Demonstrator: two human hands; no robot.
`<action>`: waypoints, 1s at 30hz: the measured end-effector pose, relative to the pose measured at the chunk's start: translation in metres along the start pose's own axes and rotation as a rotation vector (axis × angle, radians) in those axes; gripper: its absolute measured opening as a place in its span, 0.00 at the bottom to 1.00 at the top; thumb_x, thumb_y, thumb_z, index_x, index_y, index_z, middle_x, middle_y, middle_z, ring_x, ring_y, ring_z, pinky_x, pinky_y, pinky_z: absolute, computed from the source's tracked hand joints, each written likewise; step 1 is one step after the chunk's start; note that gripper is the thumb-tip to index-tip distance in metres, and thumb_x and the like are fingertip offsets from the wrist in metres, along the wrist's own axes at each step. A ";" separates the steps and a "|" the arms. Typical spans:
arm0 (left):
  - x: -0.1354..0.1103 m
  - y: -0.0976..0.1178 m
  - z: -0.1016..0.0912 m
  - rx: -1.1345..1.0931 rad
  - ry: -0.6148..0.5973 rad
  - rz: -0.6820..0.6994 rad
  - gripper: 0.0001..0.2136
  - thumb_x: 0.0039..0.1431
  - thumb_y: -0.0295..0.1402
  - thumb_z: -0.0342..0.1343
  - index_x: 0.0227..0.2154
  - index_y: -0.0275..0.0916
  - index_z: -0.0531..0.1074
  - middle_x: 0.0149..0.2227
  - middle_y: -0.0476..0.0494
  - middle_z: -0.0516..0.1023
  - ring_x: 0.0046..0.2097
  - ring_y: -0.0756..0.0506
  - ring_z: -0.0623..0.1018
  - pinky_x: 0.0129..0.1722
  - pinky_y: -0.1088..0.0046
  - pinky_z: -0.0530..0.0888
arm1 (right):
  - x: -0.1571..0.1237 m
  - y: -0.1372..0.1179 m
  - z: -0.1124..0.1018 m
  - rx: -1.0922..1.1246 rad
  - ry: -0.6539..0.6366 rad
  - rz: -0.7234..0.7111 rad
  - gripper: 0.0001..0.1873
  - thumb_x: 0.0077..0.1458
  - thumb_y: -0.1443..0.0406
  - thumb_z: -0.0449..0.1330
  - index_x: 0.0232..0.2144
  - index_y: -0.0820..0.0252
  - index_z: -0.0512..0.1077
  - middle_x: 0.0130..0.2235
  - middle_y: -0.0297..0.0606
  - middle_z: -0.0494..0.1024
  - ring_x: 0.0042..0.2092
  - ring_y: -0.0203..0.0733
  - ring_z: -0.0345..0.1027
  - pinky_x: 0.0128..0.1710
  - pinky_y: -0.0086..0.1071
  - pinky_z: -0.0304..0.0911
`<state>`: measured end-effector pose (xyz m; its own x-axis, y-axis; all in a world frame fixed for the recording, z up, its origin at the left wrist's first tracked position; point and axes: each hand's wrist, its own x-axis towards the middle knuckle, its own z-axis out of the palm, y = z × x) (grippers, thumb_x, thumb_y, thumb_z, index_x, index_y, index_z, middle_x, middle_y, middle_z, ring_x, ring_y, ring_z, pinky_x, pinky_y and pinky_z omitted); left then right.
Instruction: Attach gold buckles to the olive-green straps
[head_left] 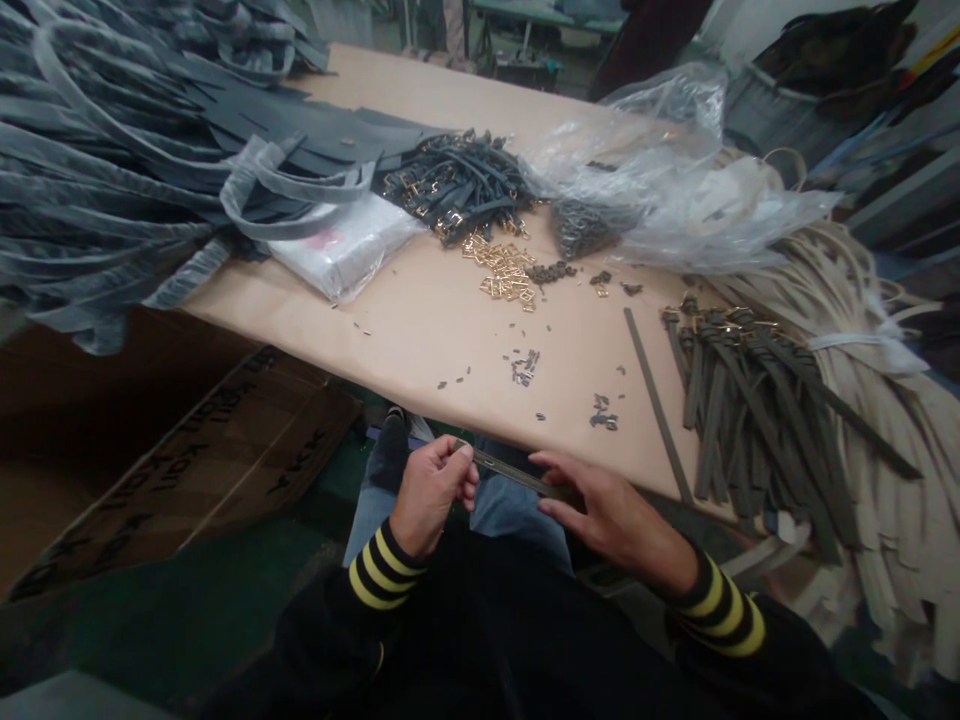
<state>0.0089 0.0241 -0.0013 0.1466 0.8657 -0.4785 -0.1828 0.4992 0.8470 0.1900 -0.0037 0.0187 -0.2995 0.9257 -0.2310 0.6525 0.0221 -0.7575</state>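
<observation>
My left hand (436, 492) pinches one end of a narrow dark olive strap (517, 478) above my lap. A small metal piece (487, 462) shows on the strap, close to my left fingertips; its exact kind is too small to tell. My right hand (604, 510) is at the strap's other end, thumb and fingers apart, with the strap running between them. Whether its hidden fingers touch the strap I cannot tell. Just beyond my hands, at the table's near edge, lie small metal clips (602, 413) and another little pile of metal clips (525, 368).
On the paper-covered table (420, 340) lie gold buckles (501, 270), finished dark straps (457, 185), olive straps with buckles (757, 400) and a single olive strap (658, 400). Grey strips (112, 180) heap at left, beige strips (900, 430) at right. A cardboard box (187, 450) stands below left.
</observation>
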 end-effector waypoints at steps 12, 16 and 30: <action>0.001 -0.006 0.011 -0.102 -0.050 -0.135 0.05 0.43 0.31 0.51 0.23 0.35 0.63 0.13 0.56 0.65 0.13 0.57 0.61 0.11 0.83 0.60 | 0.019 0.000 0.035 -0.226 0.126 -0.195 0.08 0.52 0.67 0.49 0.35 0.62 0.66 0.31 0.41 0.71 0.32 0.40 0.66 0.31 0.30 0.61; 0.004 -0.008 0.014 -0.131 -0.049 -0.163 0.05 0.44 0.31 0.51 0.22 0.36 0.61 0.14 0.56 0.65 0.13 0.57 0.62 0.11 0.83 0.60 | 0.023 0.005 0.037 -0.239 0.199 -0.197 0.12 0.54 0.68 0.45 0.35 0.64 0.67 0.32 0.46 0.71 0.34 0.42 0.66 0.33 0.33 0.61; 0.027 -0.006 0.021 0.129 -0.091 -0.127 0.17 0.51 0.42 0.48 0.15 0.35 0.59 0.09 0.56 0.59 0.10 0.58 0.55 0.09 0.84 0.53 | 0.041 0.019 0.011 0.965 -0.338 0.140 0.19 0.47 0.53 0.54 0.26 0.66 0.64 0.24 0.34 0.69 0.20 0.26 0.61 0.21 0.22 0.57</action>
<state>0.0346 0.0439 -0.0147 0.2485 0.7861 -0.5660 -0.0319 0.5906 0.8063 0.1829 0.0310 -0.0120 -0.5409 0.7391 -0.4014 -0.0951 -0.5279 -0.8440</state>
